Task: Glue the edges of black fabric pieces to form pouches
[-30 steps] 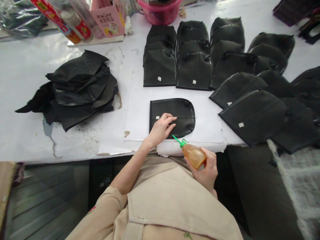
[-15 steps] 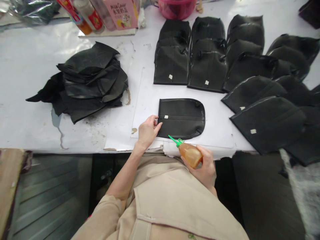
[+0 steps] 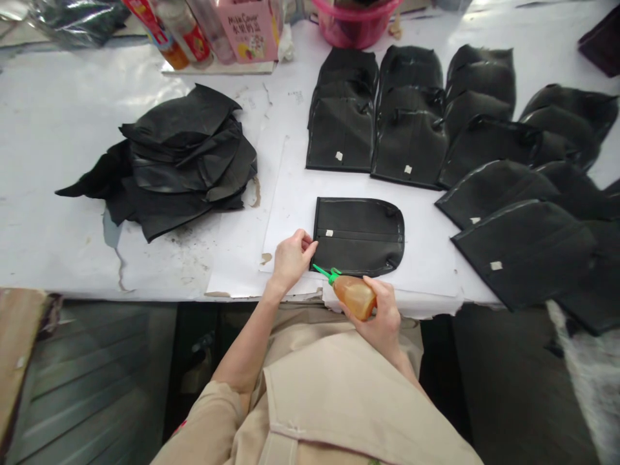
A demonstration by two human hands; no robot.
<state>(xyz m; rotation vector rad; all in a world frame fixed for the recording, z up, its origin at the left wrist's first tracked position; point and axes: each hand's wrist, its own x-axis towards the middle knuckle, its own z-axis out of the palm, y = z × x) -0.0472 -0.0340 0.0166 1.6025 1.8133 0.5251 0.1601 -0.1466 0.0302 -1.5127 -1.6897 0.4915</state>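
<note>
A black piece (image 3: 363, 252) with one rounded end and a small pale tag lies flat on white paper in front of me. My left hand (image 3: 292, 258) pinches its straight left edge between thumb and fingers. My right hand (image 3: 382, 320) is wrapped round a squeeze bottle (image 3: 354, 296) of amber liquid. The bottle's green nozzle (image 3: 322, 270) points left, its tip at the piece's lower left corner, close to my left fingers. Whether the tip touches the piece cannot be made out.
Crumpled black sheets (image 3: 188, 161) are heaped on the left. Rows of similar black pieces (image 3: 339, 132) overlap at the back and right. A pink basin (image 3: 353, 26), bottles and a pink box (image 3: 249, 32) stand at the back.
My right hand has moved left with the bottle, bringing the nozzle tip from the piece's lower edge to its lower left corner. The view has shifted slightly. My left hand keeps its hold.
</note>
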